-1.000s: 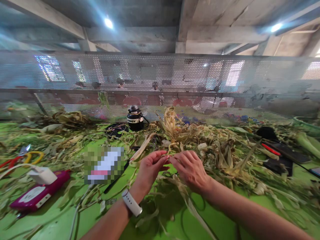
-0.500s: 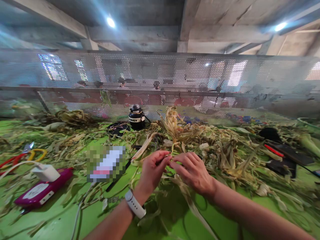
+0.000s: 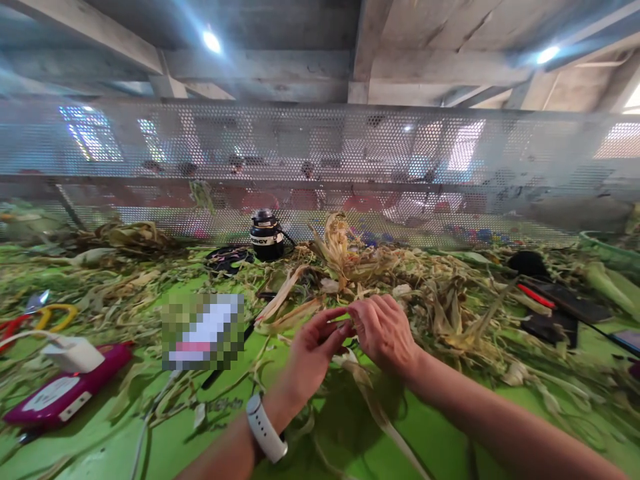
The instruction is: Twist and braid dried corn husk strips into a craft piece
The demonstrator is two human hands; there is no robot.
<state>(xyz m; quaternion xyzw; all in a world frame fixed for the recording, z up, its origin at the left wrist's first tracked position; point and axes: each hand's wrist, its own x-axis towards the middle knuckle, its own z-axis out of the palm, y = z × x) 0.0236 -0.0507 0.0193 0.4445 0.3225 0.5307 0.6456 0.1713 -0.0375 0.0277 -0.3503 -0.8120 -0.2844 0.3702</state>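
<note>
Across the back, one long perforated screen [image 3: 300, 143], dim shapes behind its holes too blurred to name. Before it, a green worktop [image 3: 95, 450], cut off at the lower edge and widely hidden under dry husks [image 3: 435, 300], thickest beyond and to the right of the hands. Low over the middle, left hand [image 3: 307, 357] and right hand [image 3: 385, 333], side by side, with forearms cut off below. Left thumb and forefinger stretched toward the right hand, tips nearly together; right fingers bent downward, tips mostly hidden behind the knuckles. Impossible to tell, for either hand, fingers clamped on a scrap of husk or merely drawn close. Just under them, a long pale husk strip [image 3: 382, 420], slanting down to the lower edge; contact with the fingers unclear. At the right edge, a green basket [image 3: 610, 248], only partly in view. Far left, a magenta block [image 3: 30, 410] with a white plug [image 3: 75, 353] on top. Between block and left hand, a pale oblong [image 3: 203, 332], masked by coarse squares, details lost. Near the screen, a black jar [image 3: 267, 248], lettering readable only as "RGY". Around the left wrist, a white watch [image 3: 265, 430], face out of sight.
</note>
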